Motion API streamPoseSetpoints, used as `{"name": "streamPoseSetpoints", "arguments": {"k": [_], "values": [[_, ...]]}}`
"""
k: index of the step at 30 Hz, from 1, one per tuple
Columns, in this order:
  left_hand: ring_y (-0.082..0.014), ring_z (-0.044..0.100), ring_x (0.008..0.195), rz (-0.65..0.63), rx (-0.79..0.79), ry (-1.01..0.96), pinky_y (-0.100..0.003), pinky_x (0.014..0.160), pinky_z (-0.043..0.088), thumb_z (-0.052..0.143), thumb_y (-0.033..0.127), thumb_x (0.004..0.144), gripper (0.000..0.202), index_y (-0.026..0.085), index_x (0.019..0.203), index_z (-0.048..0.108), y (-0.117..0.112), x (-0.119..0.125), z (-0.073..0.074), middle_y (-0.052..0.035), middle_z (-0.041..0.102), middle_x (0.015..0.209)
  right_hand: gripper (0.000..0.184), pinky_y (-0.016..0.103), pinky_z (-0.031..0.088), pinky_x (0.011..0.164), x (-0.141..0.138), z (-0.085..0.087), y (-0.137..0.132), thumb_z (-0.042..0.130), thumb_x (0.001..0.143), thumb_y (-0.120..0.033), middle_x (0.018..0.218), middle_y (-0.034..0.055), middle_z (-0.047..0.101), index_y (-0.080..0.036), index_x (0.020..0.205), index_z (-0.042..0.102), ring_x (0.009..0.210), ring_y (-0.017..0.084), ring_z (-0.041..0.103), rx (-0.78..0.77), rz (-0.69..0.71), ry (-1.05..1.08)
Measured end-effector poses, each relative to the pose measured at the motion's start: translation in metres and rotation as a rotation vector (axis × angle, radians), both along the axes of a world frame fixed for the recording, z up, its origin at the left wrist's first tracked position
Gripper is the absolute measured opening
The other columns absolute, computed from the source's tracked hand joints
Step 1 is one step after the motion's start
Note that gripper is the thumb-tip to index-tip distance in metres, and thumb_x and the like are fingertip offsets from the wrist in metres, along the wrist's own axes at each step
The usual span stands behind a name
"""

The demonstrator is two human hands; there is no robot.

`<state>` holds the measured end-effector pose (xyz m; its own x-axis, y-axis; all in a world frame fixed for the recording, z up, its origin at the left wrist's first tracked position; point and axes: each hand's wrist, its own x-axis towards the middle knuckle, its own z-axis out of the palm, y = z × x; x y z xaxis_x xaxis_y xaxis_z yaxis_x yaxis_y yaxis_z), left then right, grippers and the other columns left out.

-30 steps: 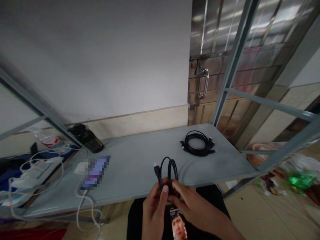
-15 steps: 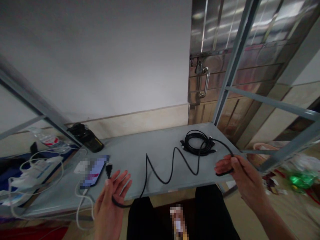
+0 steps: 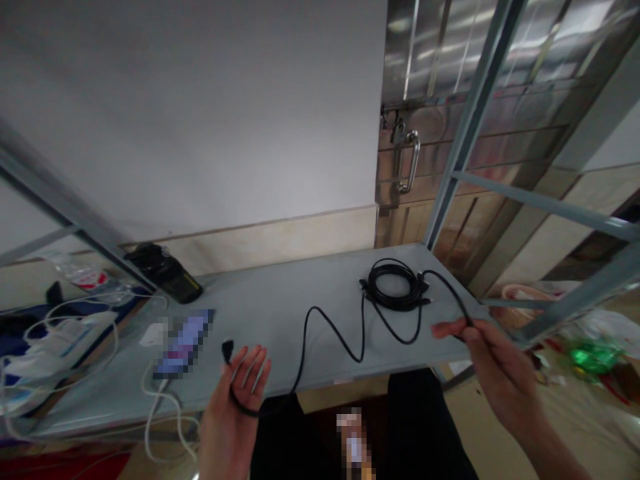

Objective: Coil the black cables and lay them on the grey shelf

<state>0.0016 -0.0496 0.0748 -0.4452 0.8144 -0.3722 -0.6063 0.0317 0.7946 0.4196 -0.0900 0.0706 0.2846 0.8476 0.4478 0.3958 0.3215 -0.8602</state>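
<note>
My left hand (image 3: pixel 236 403) pinches a black power cable (image 3: pixel 303 360) just below its plug (image 3: pixel 228 351), which points up; the other fingers are spread. The cable droops from that hand and runs in loose zigzags over the grey shelf-like tabletop (image 3: pixel 270 313). At the right, my right hand (image 3: pixel 493 363) grips a stretch of cable between thumb and fingers. From there the cable arches back to a coiled bundle of black cable (image 3: pixel 396 285) lying on the table. Several connector ends stick out around the coil.
A phone (image 3: pixel 185 341) lies at the left, with a white cord (image 3: pixel 160 407) below it. Behind stand a dark bottle (image 3: pixel 167 272) and a clear bottle (image 3: pixel 93 277). White power strips (image 3: pixel 70 340) lie far left. A metal frame post (image 3: pixel 467 133) rises at the right corner.
My left hand has moved slightly right and down with the plug. The loose zigzag of cable has shifted right and sagged differently. My right hand has slid slightly right along the cable.
</note>
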Motion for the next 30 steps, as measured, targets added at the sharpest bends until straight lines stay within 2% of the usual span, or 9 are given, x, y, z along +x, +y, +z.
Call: {"name": "streamPoseSetpoints", "arguments": {"k": [5,8,10,13,15,18,20,24,30], "values": [[-0.0389,0.071,0.146,-0.311,0.057,-0.122,-0.056,0.132,0.051,0.076,0.048,0.102,0.041,0.016,0.127,0.085,-0.004,0.038,-0.009,-0.0207,0.082,0.143,0.03,0.038,0.058,0.12,-0.09,-0.012,0.009,0.049,0.12,-0.035,0.138,0.0093,0.08,-0.026,0.132,0.076,0.134,0.023,0.074,-0.168,0.464,-0.126],[-0.038,0.074,0.141,-0.409,0.112,-0.14,-0.054,0.129,0.054,0.075,0.05,0.104,0.044,0.016,0.129,0.085,-0.004,0.056,-0.007,-0.0208,0.083,0.139,0.037,0.044,0.057,0.124,-0.136,-0.025,0.016,0.047,0.116,-0.017,0.149,0.0094,0.075,-0.026,0.143,0.069,0.141,0.025,0.069,-0.186,0.685,-0.283],[-0.0356,0.08,0.126,-0.432,0.117,-0.16,-0.052,0.116,0.063,0.076,0.047,0.104,0.039,0.016,0.124,0.086,-0.003,0.062,-0.002,-0.0188,0.086,0.128,0.044,0.046,0.058,0.122,-0.159,-0.031,0.019,0.045,0.11,-0.006,0.142,0.01,0.077,-0.025,0.141,0.068,0.135,0.027,0.071,-0.177,0.75,-0.361],[-0.0234,0.079,0.087,-0.468,0.105,-0.22,-0.04,0.084,0.069,0.083,0.043,0.1,0.034,0.017,0.122,0.085,0.0,0.064,0.01,-0.0106,0.083,0.104,0.041,0.048,0.06,0.119,-0.18,-0.036,0.017,0.045,0.105,-0.002,0.131,0.0116,0.077,-0.022,0.133,0.066,0.127,0.029,0.073,-0.146,0.783,-0.39],[-0.0112,0.062,0.063,-0.51,0.15,-0.254,-0.027,0.064,0.06,0.088,0.04,0.097,0.036,0.017,0.124,0.083,0.0,0.062,0.019,-0.0002,0.07,0.084,0.032,0.047,0.061,0.116,-0.186,-0.038,0.016,0.047,0.108,-0.007,0.129,0.0112,0.077,-0.023,0.13,0.064,0.126,0.029,0.073,-0.145,0.785,-0.369],[-0.0033,0.033,0.05,-0.579,0.202,-0.265,-0.019,0.049,0.039,0.092,0.04,0.095,0.04,0.015,0.123,0.081,-0.002,0.057,0.028,0.0101,0.045,0.069,0.018,0.044,0.062,0.113,-0.186,-0.044,0.017,0.058,0.112,-0.02,0.128,0.0103,0.076,-0.023,0.13,0.061,0.124,0.028,0.073,-0.142,0.75,-0.359],[-0.003,0.023,0.049,-0.656,0.174,-0.228,-0.02,0.047,0.033,0.091,0.044,0.095,0.041,0.014,0.121,0.081,-0.001,0.053,0.028,0.012,0.038,0.066,0.02,0.043,0.062,0.11,-0.184,-0.049,0.023,0.069,0.112,-0.031,0.125,0.0092,0.077,-0.022,0.128,0.062,0.12,0.027,0.073,-0.093,0.747,-0.434],[-0.0042,0.023,0.049,-0.727,0.164,0.015,-0.021,0.048,0.03,0.092,0.054,0.093,0.05,0.014,0.121,0.08,0.014,0.045,0.011,0.0133,0.036,0.062,0.023,0.043,0.06,0.102,-0.177,-0.06,0.049,0.077,0.109,-0.043,0.105,0.0062,0.078,-0.021,0.109,0.071,0.106,0.027,0.073,0.075,0.7,-0.787],[-0.01,0.047,0.06,-0.453,0.205,0.283,-0.026,0.055,0.044,0.105,0.059,0.068,0.072,0.016,0.115,0.073,0.066,0.025,-0.039,0.0071,0.058,0.075,0.013,0.046,0.055,0.113,-0.167,-0.072,0.096,0.082,0.104,-0.027,0.106,0.0057,0.077,-0.022,0.113,0.074,0.113,0.027,0.069,0.182,0.567,-0.922]]}}
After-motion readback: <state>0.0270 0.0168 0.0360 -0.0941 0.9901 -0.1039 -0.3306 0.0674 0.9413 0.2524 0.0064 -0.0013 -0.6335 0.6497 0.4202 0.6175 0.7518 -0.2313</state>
